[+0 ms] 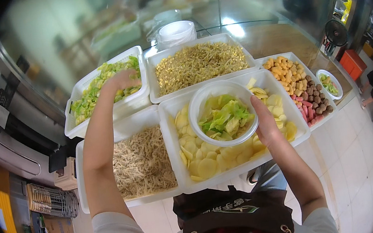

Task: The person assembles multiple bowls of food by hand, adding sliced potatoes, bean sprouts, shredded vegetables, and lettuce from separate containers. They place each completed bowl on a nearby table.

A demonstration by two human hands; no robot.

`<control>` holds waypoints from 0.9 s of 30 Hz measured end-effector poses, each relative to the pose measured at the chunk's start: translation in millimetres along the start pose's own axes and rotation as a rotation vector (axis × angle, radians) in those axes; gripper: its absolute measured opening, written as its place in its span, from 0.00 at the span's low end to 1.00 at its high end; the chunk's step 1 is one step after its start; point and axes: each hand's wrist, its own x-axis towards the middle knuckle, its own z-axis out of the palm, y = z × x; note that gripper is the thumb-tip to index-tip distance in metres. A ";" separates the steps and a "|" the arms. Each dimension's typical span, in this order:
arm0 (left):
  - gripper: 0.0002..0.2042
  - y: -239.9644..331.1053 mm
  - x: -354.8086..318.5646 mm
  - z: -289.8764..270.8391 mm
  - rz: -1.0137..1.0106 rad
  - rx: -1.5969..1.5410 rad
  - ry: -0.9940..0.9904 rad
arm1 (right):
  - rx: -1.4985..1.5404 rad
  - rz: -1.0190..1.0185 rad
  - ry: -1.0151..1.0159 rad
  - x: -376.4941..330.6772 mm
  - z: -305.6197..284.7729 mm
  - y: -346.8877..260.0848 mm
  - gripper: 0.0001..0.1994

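I judge the white bowl to be light and thin-walled, probably plastic, stiff enough to stay round under a gentle grip but likely to bend if I pinch one side hard; its smooth face could turn slippery with wet fingers. The best hold is at the side, thumb over the rim and fingers supporting from beneath. The leaves inside should weigh little, soft and springy, easily bruised by squeezing, so a loose scoop suits them better than a tight fist. My right hand grasps the bowl at its right side, thumb along the rim, the other fingers mostly hidden. I hold it above the white tray of pale yellow slices; whether its base touches them I cannot tell. My left hand reaches into the white crate of chopped greens at the back left, and I cannot tell whether its fingers are closed around any. The bowl is round, plain and wide-mouthed, with a thick-looking lip. The leaves in it run from bright green to pale yellow-green, cut in crinkled pieces, heaped in the middle below the rim.
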 end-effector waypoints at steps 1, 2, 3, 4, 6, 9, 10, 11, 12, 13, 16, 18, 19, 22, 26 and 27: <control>0.14 14.6 4.9 9.5 -0.053 -0.075 -0.101 | -0.005 -0.003 0.020 0.3 -6.4 0.2 0.27; 0.15 34.5 10.4 13.5 -0.108 -0.145 -0.202 | -0.009 -0.006 0.038 0.6 -12.1 0.7 0.27; 0.16 46.4 14.0 10.0 -0.169 -0.210 -0.302 | -0.012 -0.008 0.045 1.1 -15.3 1.1 0.27; 0.16 53.1 19.7 0.0 -0.179 -0.200 -0.292 | -0.028 -0.025 0.052 3.0 -18.9 0.1 0.27; 0.16 62.2 19.0 -18.6 -0.214 -0.175 -0.288 | -0.050 -0.039 0.058 4.7 -23.4 3.0 0.27; 0.15 4.2 8.7 -25.5 -0.112 -0.054 0.057 | -0.040 -0.040 -0.005 12.2 -24.4 10.9 0.27; 0.14 6.9 10.3 -35.6 -0.157 -0.115 0.047 | -0.041 -0.035 -0.025 12.9 -26.4 10.0 0.28; 0.13 17.8 13.0 -54.2 -0.201 -0.179 0.036 | -0.046 -0.030 -0.044 12.7 -27.8 7.5 0.29; 0.13 35.1 19.1 -69.6 -0.265 -0.297 -0.021 | -0.050 -0.028 -0.059 11.1 -29.0 3.2 0.31; 0.13 55.7 22.4 -87.2 -0.335 -0.408 -0.080 | -0.063 -0.016 -0.036 8.9 -27.4 -1.5 0.29; 0.12 138.7 32.2 -130.7 -0.298 -0.719 -0.110 | -0.049 -0.006 0.034 10.5 -32.9 -3.2 0.28; 0.11 201.7 32.5 -140.4 -0.170 -0.877 -0.163 | -0.056 -0.026 -0.019 4.3 -26.5 -15.2 0.28; 0.12 232.7 34.3 -141.0 -0.082 -0.929 -0.234 | -0.060 -0.037 -0.045 2.0 -24.3 -19.4 0.28; 0.11 315.5 38.4 -101.4 0.287 -0.800 -0.356 | -0.075 -0.049 -0.088 5.8 -31.6 -16.7 0.28; 0.10 339.7 22.7 -71.8 0.596 -0.725 -0.173 | -0.112 -0.047 -0.045 9.5 -39.7 -3.5 0.28; 0.09 338.9 25.6 -82.9 0.465 -0.745 -0.160 | -0.135 -0.061 -0.041 7.3 -37.3 -5.9 0.28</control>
